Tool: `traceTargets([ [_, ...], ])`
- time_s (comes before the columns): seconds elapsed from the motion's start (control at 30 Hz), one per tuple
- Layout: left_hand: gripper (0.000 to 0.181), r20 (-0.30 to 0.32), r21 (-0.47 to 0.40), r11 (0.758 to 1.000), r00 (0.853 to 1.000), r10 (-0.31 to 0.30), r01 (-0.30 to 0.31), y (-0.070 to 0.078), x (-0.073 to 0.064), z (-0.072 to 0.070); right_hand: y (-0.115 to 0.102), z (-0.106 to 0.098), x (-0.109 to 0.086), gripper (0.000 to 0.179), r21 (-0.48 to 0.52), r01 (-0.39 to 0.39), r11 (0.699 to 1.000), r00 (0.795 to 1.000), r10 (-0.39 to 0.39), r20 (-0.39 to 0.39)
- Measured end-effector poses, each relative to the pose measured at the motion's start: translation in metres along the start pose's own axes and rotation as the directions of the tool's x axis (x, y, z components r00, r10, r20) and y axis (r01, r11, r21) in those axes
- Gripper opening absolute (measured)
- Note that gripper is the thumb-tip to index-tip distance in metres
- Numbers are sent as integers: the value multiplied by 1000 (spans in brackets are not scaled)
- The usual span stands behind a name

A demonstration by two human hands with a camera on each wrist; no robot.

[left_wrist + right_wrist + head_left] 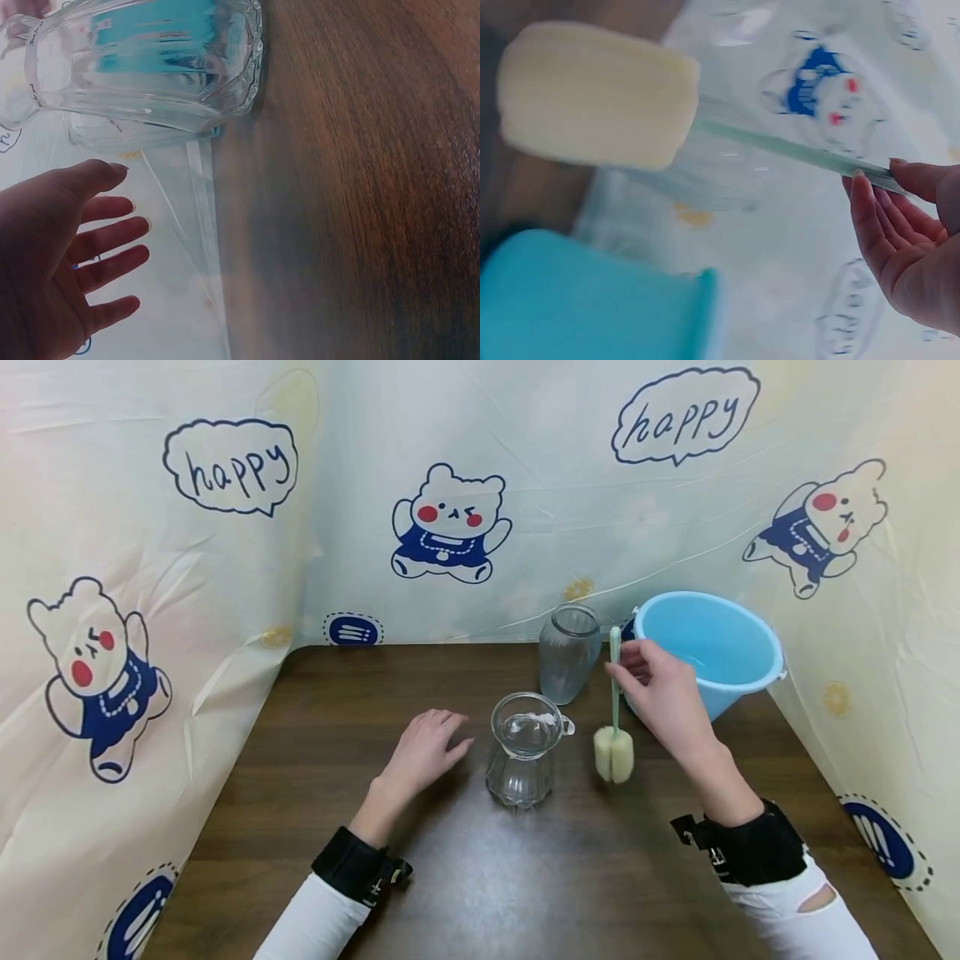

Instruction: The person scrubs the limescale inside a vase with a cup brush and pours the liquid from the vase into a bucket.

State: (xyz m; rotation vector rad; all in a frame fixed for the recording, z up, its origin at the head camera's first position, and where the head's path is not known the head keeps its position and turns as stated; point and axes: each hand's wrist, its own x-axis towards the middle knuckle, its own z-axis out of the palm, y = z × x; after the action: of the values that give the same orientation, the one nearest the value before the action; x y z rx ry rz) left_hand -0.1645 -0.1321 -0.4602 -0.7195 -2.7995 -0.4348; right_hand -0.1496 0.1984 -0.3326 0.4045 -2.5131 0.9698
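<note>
My right hand [660,689] pinches the pale green handle [616,681] of a sponge brush between thumb and fingers. The brush hangs upright, its cream sponge head [613,754] at the lower end; the right wrist view shows that sponge [596,94] large and near. A clear glass pitcher [521,777] with a flared rim and small handle stands on the table, left of the brush. Left of the pitcher, my left hand [423,747] is held apart from it, fingers relaxed and spread. In the left wrist view nothing lies in that hand [82,240], beside the glass pitcher [150,67].
Behind the pitcher stands a taller clear glass vase [567,660]. A light blue bucket [738,689] is at the back right, close by my right hand. The brown wooden table [480,893] meets a printed cloth backdrop [555,552] at the back and sides.
</note>
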Motion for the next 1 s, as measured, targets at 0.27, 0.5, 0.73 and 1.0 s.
traceTargets([
  [0.27, 33, 4, 3, 1000, 1000, 18, -18, 1, 0, 3, -55, -36, 22, 29, 97, 71, 993, 990, -58, -130],
  [0.5, 34, 14, -5, 1000, 1000, 7, -7, 0, -2, 3, -90, -54, 38, 29, 191, 168, 967, 961, -117, -252],
  [0.73, 35, 25, -4, 1000, 1000, 0, 1, 0, -3, 4, -105, -47, 41, 29, 273, 234, 933, 949, -158, -271],
  [1.0, 32, 4, -6, 1000, 1000, 20, -20, 2, -5, 6, -100, -28, 37, 28, 316, 237, 919, 966, -189, -174],
])
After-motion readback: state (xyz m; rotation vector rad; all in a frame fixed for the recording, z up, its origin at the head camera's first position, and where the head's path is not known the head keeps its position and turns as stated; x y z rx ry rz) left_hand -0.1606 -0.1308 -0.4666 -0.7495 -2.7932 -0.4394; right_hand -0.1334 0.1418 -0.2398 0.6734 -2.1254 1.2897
